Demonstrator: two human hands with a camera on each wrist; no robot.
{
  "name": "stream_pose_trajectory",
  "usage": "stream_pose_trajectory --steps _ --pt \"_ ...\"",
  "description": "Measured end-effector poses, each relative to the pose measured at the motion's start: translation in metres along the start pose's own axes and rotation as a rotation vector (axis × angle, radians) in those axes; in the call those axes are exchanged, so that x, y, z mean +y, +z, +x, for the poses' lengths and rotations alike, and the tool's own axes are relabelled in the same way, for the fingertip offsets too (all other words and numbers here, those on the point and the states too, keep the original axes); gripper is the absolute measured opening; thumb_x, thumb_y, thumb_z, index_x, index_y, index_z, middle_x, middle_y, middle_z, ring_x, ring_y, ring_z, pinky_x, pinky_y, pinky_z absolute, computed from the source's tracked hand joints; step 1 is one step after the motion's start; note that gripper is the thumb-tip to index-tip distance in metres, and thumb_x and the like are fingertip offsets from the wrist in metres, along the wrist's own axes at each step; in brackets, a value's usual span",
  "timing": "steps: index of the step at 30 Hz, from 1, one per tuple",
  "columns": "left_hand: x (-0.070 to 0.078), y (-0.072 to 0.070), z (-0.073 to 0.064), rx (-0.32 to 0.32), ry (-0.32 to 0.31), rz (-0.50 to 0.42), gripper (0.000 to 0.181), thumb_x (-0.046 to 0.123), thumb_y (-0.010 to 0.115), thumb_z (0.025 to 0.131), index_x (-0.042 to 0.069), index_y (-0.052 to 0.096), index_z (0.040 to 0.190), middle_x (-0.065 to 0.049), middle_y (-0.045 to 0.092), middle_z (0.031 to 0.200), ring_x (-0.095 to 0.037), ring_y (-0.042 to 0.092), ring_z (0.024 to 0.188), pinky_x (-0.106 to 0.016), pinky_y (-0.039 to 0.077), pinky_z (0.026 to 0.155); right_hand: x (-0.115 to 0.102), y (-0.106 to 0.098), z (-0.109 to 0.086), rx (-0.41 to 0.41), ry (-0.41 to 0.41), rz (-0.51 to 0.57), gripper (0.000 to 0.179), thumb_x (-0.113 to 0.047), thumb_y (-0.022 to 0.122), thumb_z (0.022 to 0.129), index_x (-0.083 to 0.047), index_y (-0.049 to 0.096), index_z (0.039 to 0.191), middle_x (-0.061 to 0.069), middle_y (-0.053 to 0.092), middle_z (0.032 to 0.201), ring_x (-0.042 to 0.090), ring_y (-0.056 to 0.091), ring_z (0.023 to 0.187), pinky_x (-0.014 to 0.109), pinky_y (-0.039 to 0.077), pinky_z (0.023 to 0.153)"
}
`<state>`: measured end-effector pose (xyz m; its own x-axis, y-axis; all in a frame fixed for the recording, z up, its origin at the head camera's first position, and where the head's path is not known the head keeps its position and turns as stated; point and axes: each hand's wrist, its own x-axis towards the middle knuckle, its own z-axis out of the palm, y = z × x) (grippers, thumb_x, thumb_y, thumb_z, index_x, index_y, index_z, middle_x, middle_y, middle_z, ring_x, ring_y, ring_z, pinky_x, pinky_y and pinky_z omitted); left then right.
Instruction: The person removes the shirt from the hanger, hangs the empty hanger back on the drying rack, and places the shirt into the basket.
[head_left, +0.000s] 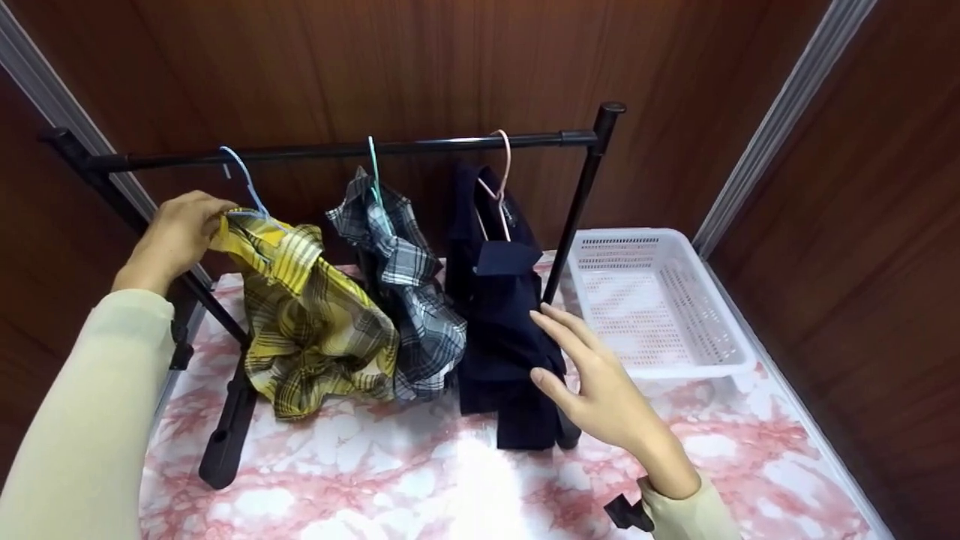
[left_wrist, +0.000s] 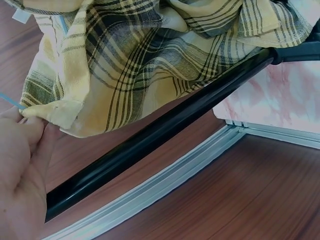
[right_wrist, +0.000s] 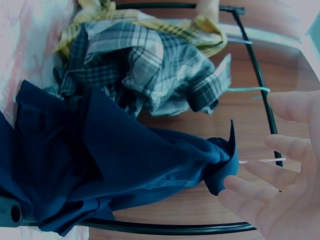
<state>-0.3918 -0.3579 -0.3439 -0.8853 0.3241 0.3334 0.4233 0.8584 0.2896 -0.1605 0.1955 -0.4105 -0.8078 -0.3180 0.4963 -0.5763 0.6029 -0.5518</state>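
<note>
A yellow plaid shirt (head_left: 322,322) hangs from a blue hanger (head_left: 251,187) at the rack's left end. My left hand (head_left: 176,232) pinches the shirt's upper edge beside the hanger; the left wrist view has the cloth between thumb and fingers. In the middle hangs a grey-and-black plaid shirt (head_left: 412,262) on a green hanger (head_left: 373,172). To its right, a navy garment (head_left: 495,322) is on a pink hanger (head_left: 504,172). My right hand (head_left: 600,382), fingers spread and holding nothing, is near the navy garment's right side; whether it touches the cloth I cannot tell.
The black clothes rack (head_left: 315,153) stands on a pink-and-white marbled tabletop (head_left: 360,465), its foot (head_left: 225,442) reaching forward on the left. A white perforated plastic basket (head_left: 720,322) sits to the right. Dark wood-grain panels (head_left: 420,67) enclose the back and sides.
</note>
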Motion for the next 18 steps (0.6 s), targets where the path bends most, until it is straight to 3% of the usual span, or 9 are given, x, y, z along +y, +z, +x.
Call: stream_pose_trajectory --steps 8,18 --pt "-0.0002 0.0057 -0.0051 0.153 0.115 0.059 0.010 -0.010 0.066 0.096 -0.005 0.072 0.103 -0.029 0.070 0.101 -0.053 0.060 0.099 -0.064 0.045 0.093 -0.0005 0.0024 -0.0026 0.002 0.010 0.012 0.065 -0.016 0.077 0.098 -0.013 0.051 0.158 0.002 0.045 0.164 0.023 0.045 0.150 0.052 0.041 0.119" --pt "0.0081 0.0054 -0.0065 0.145 0.121 0.021 0.011 -0.001 0.063 0.104 0.000 0.072 0.110 -0.024 0.073 0.107 -0.047 0.067 0.101 -0.062 0.050 0.093 0.0035 0.0015 -0.0046 0.000 0.025 -0.002 0.066 -0.018 0.076 0.099 -0.017 0.050 0.159 -0.002 0.044 0.165 0.023 0.046 0.150 0.054 0.043 0.117"
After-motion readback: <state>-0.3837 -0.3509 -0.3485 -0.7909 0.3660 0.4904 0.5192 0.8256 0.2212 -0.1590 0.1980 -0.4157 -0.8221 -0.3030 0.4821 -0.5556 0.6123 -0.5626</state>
